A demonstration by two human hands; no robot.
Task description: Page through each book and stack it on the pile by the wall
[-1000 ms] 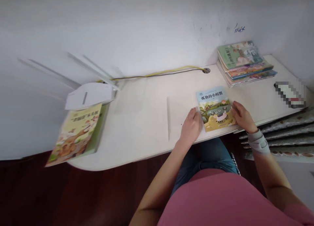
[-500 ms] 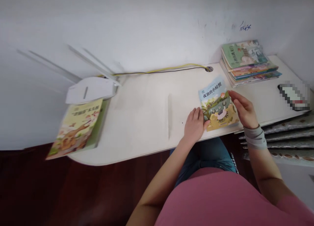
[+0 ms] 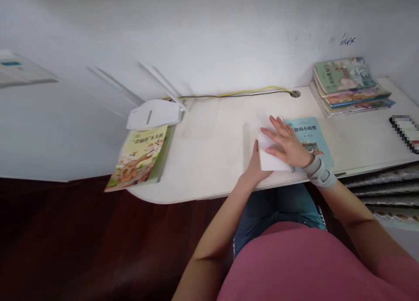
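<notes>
A thin picture book (image 3: 319, 133) lies opened near the desk's front edge, a light-blue page with Chinese lettering showing on its right side. Its turned-over left leaf shows a plain white face (image 3: 270, 161). My right hand (image 3: 288, 144), wearing a grey wrist strap, rests over this white leaf with fingers spread. At the leaf's left edge is my left hand (image 3: 255, 163); one finger points up beside the edge and the rest are mostly hidden behind the leaf, so its grip does not show.
A white router (image 3: 153, 114) with antennas stands at the left, a yellow-covered book (image 3: 139, 157) overhanging the desk (image 3: 209, 161) before it. Stacked books (image 3: 348, 78) and a phone (image 3: 406, 133) are at right. Cables (image 3: 235, 93) run along the wall into a hole.
The book's crab cover has been turned over to the left, exposing the light-blue page. My right hand has moved left onto the white leaf. The view has shifted left.
</notes>
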